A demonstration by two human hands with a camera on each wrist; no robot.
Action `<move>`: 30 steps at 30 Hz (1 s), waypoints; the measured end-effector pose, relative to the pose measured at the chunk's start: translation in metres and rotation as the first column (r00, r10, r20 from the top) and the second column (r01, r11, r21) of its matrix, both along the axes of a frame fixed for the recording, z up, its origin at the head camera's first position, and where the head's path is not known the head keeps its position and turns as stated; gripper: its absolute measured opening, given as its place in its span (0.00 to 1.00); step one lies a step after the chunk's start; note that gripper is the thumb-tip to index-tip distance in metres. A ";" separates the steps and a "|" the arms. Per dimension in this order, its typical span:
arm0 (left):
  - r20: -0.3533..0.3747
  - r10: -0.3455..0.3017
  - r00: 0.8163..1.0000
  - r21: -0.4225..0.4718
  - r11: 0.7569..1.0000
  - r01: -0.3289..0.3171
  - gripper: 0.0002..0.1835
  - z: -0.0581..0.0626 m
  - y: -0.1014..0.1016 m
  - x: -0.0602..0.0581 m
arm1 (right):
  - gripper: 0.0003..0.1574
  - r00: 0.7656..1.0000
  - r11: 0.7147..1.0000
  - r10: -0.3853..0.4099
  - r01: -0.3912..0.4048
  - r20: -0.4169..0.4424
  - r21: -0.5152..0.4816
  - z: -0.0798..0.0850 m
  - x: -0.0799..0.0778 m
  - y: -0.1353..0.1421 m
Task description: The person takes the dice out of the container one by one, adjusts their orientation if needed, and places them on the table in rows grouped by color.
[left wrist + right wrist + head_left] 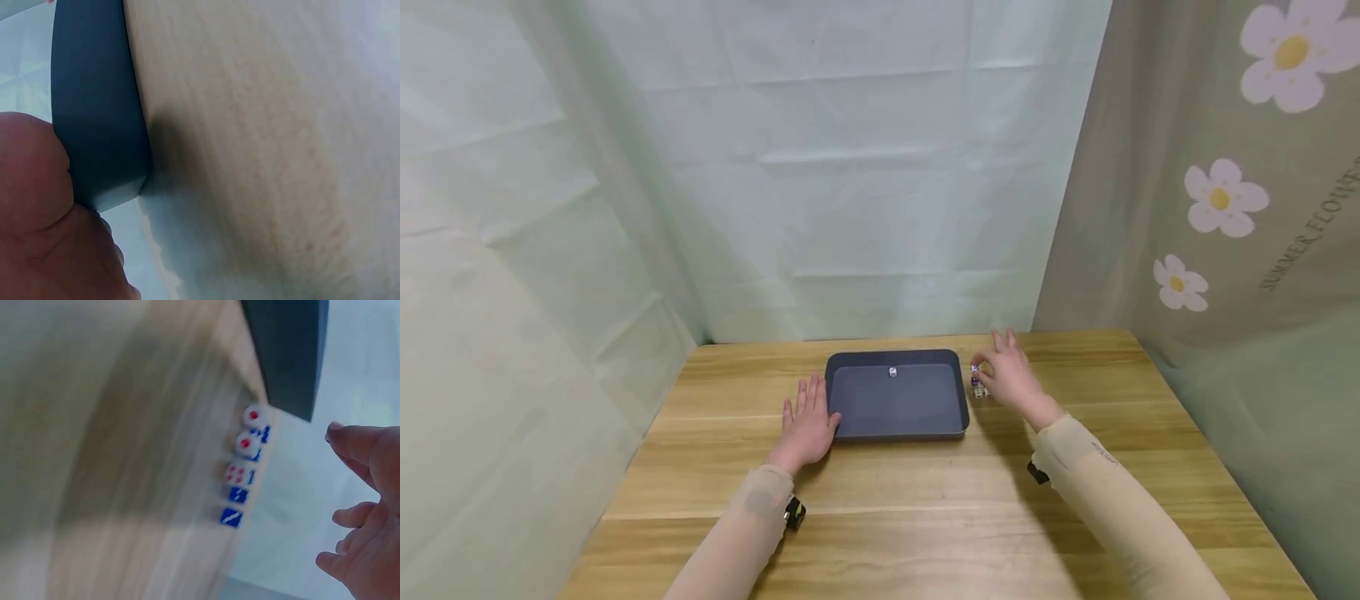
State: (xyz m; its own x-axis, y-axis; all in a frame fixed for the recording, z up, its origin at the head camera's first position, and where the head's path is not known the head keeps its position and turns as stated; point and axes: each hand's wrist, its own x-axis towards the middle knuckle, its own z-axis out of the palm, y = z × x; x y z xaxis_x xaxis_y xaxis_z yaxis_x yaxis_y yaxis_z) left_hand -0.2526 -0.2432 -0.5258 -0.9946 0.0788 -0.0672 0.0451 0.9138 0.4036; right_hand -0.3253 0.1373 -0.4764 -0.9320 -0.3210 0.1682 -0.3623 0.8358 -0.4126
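Note:
A dark grey tray (pixel 898 417) lies on the wooden table, with one white die (pixel 892 372) inside near its back wall. My left hand (pixel 805 425) rests against the tray's left side, fingers straight; in the left wrist view, part of that hand (pixel 31 175) is close to the tray's wall (pixel 100 106). Beyond the tray's right side, small dice (pixel 982 392) stand together beside my right hand (pixel 1011 379). Its thumb and index finger come together close to the dice; whether a die is between them is hidden. Several dice (pixel 237 473), white and blue-marked, show in the right wrist view.
Pale curtains (pixel 850 183) hang behind and to the left of the table (pixel 910 533). At the right hangs a brownish-grey cloth (pixel 1120 208) printed with white flowers. The tray's corner (pixel 290 381) stands close to the row of dice.

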 end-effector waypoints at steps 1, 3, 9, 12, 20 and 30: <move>-0.003 0.001 1.000 0.002 1.000 -0.001 0.41 0.001 0.000 0.000 | 0.08 1.000 1.000 -0.004 0.004 0.006 0.003 -0.002 0.000 0.004; -0.010 0.001 1.000 0.001 1.000 -0.001 0.41 0.000 0.000 0.000 | 0.09 1.000 1.000 -0.015 0.015 0.026 0.005 -0.006 0.001 0.010; -0.022 -0.007 1.000 0.006 1.000 0.007 0.41 -0.007 -0.004 -0.005 | 0.13 0.998 0.999 -0.039 0.039 0.048 0.000 -0.012 0.001 0.030; -0.008 -0.003 1.000 -0.002 1.000 0.003 0.42 -0.008 -0.005 -0.005 | 0.12 0.997 0.999 -0.047 0.047 0.059 -0.003 -0.013 0.003 0.039; 0.001 -0.005 1.000 -0.009 1.000 0.005 0.42 -0.008 -0.005 -0.005 | 0.11 0.996 0.998 -0.070 0.069 0.062 0.012 -0.021 0.008 0.056; -0.008 -0.016 1.000 0.000 1.000 0.016 0.41 -0.004 -0.002 -0.001 | 0.08 0.996 0.995 -0.080 0.078 0.033 0.060 -0.031 0.012 0.060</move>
State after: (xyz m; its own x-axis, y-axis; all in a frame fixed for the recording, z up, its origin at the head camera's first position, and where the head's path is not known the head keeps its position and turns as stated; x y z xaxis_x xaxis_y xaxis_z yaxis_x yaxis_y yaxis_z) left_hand -0.2534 -0.2447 -0.5295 -0.9938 0.0948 -0.0590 0.0631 0.9128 0.4034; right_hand -0.3136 0.1974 -0.5072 -0.9597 -0.2548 0.1182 -0.2807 0.8842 -0.3732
